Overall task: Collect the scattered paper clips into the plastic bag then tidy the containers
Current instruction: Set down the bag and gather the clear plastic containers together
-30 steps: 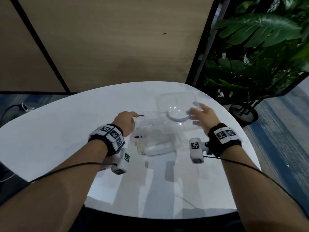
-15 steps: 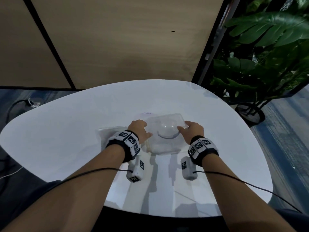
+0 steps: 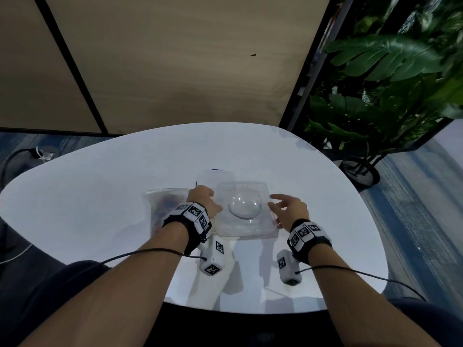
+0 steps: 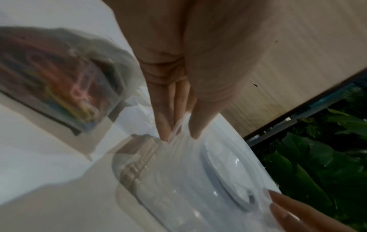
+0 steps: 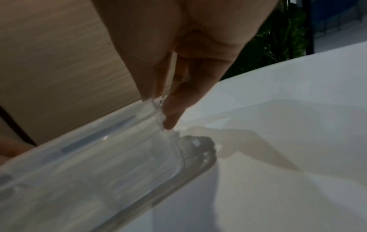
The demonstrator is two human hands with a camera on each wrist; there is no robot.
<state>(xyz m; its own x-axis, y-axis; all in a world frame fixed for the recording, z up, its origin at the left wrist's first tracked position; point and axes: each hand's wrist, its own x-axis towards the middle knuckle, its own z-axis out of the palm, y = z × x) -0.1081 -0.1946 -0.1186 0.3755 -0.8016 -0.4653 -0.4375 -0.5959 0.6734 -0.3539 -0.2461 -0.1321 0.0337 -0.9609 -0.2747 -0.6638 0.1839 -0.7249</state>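
A clear plastic container (image 3: pixel 246 227) with a domed lid (image 3: pixel 245 207) sits mid-table. My left hand (image 3: pixel 203 199) is at its left edge and pinches the lid rim (image 4: pixel 179 124) between thumb and fingers. My right hand (image 3: pixel 284 209) is at the right edge, with the lid rim (image 5: pixel 157 102) between thumb and a fingertip (image 5: pixel 169 122); its other fingers are spread. The plastic bag (image 3: pixel 162 206) lies left of the container, partly under my left wrist, with coloured paper clips (image 4: pixel 65 87) inside. I see no loose clips on the table.
A second clear container (image 3: pixel 215 176) lies just behind the first. The white table (image 3: pixel 105 186) is rounded, its near edge close to my body. A wooden wall panel stands behind, and a potted plant (image 3: pixel 375 101) is on the floor at the right.
The right hand brought the domed lid in from the far right onto the container, and both hands closed on its edges. Since then the right fingers have spread a little.
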